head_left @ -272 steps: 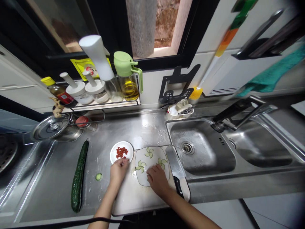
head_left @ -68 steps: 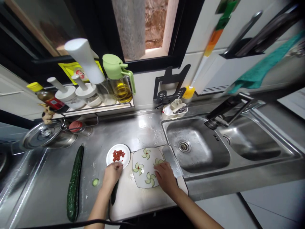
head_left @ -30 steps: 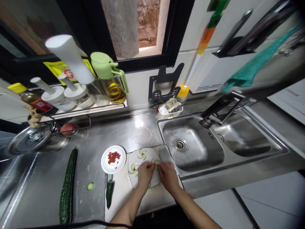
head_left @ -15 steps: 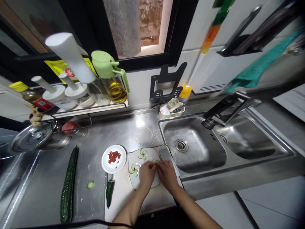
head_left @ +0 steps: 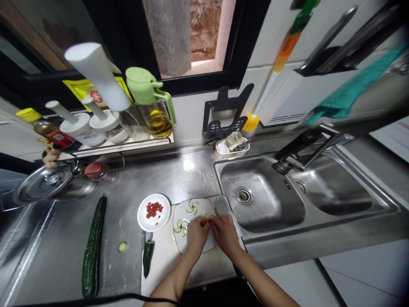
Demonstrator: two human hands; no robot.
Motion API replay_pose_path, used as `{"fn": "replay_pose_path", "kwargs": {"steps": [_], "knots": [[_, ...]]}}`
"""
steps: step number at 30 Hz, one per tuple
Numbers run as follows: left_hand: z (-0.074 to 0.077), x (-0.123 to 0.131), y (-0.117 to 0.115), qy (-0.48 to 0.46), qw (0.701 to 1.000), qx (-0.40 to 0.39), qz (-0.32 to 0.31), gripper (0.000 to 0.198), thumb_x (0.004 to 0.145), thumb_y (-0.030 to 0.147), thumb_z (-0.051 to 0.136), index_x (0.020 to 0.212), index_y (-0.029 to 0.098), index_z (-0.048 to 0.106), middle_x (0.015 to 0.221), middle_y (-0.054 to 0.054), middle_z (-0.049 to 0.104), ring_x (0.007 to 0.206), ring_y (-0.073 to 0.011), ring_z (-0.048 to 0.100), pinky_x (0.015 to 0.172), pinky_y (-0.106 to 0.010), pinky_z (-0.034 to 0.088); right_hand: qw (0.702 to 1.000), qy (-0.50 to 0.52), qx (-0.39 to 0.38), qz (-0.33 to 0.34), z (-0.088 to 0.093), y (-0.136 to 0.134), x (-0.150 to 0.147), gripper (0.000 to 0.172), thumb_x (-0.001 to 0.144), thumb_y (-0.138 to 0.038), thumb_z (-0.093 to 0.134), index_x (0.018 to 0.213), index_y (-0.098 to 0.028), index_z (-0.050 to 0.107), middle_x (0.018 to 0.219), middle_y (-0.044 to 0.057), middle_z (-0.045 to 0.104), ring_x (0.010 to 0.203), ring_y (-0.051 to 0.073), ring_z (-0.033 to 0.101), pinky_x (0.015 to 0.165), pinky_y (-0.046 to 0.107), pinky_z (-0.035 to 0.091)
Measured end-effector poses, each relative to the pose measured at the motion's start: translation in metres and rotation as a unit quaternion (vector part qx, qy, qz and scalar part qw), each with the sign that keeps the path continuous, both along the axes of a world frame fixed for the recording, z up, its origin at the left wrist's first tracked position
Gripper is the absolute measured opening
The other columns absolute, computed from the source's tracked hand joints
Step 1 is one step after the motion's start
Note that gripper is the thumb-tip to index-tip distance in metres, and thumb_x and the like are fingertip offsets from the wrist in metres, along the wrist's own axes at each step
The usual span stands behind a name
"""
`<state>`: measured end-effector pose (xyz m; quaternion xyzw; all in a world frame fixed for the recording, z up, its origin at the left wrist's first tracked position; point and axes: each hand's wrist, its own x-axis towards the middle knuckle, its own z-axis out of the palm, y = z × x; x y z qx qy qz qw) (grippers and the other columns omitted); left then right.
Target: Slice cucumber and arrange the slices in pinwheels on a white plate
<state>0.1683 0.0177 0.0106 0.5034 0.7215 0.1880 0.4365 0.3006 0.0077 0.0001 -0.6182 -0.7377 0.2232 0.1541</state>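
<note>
My left hand (head_left: 198,232) and my right hand (head_left: 225,232) meet fingertip to fingertip above the right part of a white squarish plate (head_left: 180,209). Both are closed in a pinch, and a tiny red piece (head_left: 210,220) shows between the fingertips. Thin cucumber slices lie on the plate as pinwheels with red centres: one at the top (head_left: 192,207), another at the left (head_left: 181,227). More slices (head_left: 209,215) show partly behind my fingers. A round white dish (head_left: 143,215) of small red pieces (head_left: 154,209) stands to the left.
The plate rests on a cutting board (head_left: 159,264), with a cut cucumber piece (head_left: 148,258) at its left and a broad knife blade (head_left: 223,206) at its right. Farther left lie a whole cucumber (head_left: 93,247) and a cucumber end (head_left: 122,247). A double sink (head_left: 262,192) is on the right.
A small red piece now shows between my fingertips. Both hands stay over the same spot on the plate; the whole view has shifted slightly.
</note>
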Motion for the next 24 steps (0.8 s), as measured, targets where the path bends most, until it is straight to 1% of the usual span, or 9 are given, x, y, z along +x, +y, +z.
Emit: {"fn": "replay_pose_path", "kwargs": {"steps": [3, 6, 10, 12, 13, 16, 18, 21, 24], "knots": [[0.002, -0.01, -0.003, -0.02, 0.999, 0.021, 0.015, 0.016, 0.077, 0.019, 0.056, 0.077, 0.018, 0.072, 0.075, -0.003, 0.073, 0.07, -0.0134, 0.065, 0.069, -0.024, 0.046, 1.0, 0.009, 0.008, -0.002, 0.004, 0.001, 0.002, 0.025, 0.082, -0.009, 0.054, 0.098, -0.019, 0.069, 0.086, 0.007, 0.063, 0.086, 0.023, 0.049, 0.077, 0.032, 0.038], [0.003, -0.03, -0.01, -0.031, 0.998, 0.038, 0.046, 0.017, 0.077, 0.023, 0.055, 0.077, 0.018, 0.071, 0.074, -0.002, 0.073, 0.068, -0.0139, 0.066, 0.069, -0.024, 0.047, 1.0, 0.014, 0.016, -0.001, 0.009, 0.001, 0.003, 0.025, 0.081, -0.009, 0.054, 0.098, -0.019, 0.069, 0.086, 0.006, 0.063, 0.085, 0.022, 0.049, 0.077, 0.032, 0.039], [0.003, -0.074, -0.022, -0.009, 0.994, 0.064, 0.092, 0.022, 0.077, 0.033, 0.055, 0.081, 0.019, 0.072, 0.077, -0.003, 0.074, 0.069, -0.0159, 0.066, 0.069, -0.025, 0.049, 1.0, 0.021, 0.019, 0.001, 0.012, 0.0, 0.001, 0.025, 0.082, -0.01, 0.052, 0.097, -0.018, 0.069, 0.086, 0.007, 0.063, 0.085, 0.023, 0.049, 0.078, 0.033, 0.04], [0.003, -0.101, -0.028, 0.044, 0.991, 0.072, 0.106, 0.026, 0.078, 0.037, 0.054, 0.086, 0.02, 0.072, 0.08, -0.003, 0.074, 0.068, -0.0167, 0.065, 0.069, -0.026, 0.049, 1.0, 0.022, 0.017, 0.005, 0.012, -0.002, -0.002, 0.024, 0.082, -0.01, 0.051, 0.095, -0.018, 0.069, 0.086, 0.008, 0.063, 0.086, 0.023, 0.049, 0.078, 0.034, 0.041], [0.003, -0.115, -0.031, 0.079, 0.989, 0.071, 0.104, 0.026, 0.078, 0.038, 0.054, 0.086, 0.021, 0.072, 0.082, -0.003, 0.074, 0.07, -0.0173, 0.066, 0.071, -0.027, 0.049, 1.0, 0.022, 0.016, 0.007, 0.012, -0.003, -0.004, 0.024, 0.081, -0.01, 0.051, 0.095, -0.018, 0.07, 0.086, 0.008, 0.062, 0.086, 0.024, 0.048, 0.077, 0.034, 0.041], [0.003, -0.151, -0.036, 0.175, 0.977, 0.079, 0.088, 0.026, 0.081, 0.034, 0.051, 0.089, 0.022, 0.072, 0.098, -0.005, 0.072, 0.086, -0.019, 0.066, 0.081, -0.027, 0.047, 0.999, 0.03, 0.015, 0.018, 0.013, -0.006, -0.012, 0.023, 0.08, -0.009, 0.052, 0.092, -0.017, 0.069, 0.086, 0.008, 0.061, 0.087, 0.024, 0.048, 0.077, 0.035, 0.041], [0.002, -0.168, -0.035, 0.226, 0.97, 0.051, 0.069, 0.025, 0.081, 0.031, 0.051, 0.091, 0.022, 0.073, 0.101, -0.006, 0.071, 0.088, -0.0191, 0.066, 0.081, -0.027, 0.046, 0.999, 0.04, 0.015, 0.027, 0.014, -0.008, -0.018, 0.023, 0.079, -0.008, 0.052, 0.091, -0.017, 0.069, 0.085, 0.008, 0.061, 0.088, 0.023, 0.047, 0.078, 0.034, 0.041], [0.0, -0.181, -0.029, 0.267, 0.963, 0.006, 0.037, 0.023, 0.081, 0.028, 0.052, 0.09, 0.022, 0.073, 0.098, -0.007, 0.072, 0.086, -0.0184, 0.065, 0.077, -0.025, 0.045, 0.998, 0.049, 0.018, 0.038, 0.015, -0.012, -0.025, 0.023, 0.079, -0.007, 0.052, 0.09, -0.018, 0.069, 0.085, 0.008, 0.06, 0.088, 0.023, 0.047, 0.078, 0.034, 0.041], [-0.001, -0.185, -0.021, 0.267, 0.963, -0.027, 0.016, 0.02, 0.081, 0.029, 0.054, 0.085, 0.022, 0.072, 0.092, -0.006, 0.072, 0.082, -0.0169, 0.065, 0.073, -0.023, 0.043, 0.997, 0.055, 0.022, 0.046, 0.015, -0.015, -0.029, 0.023, 0.079, -0.007, 0.052, 0.09, -0.018, 0.069, 0.086, 0.008, 0.06, 0.089, 0.023, 0.047, 0.079, 0.035, 0.041]]}}
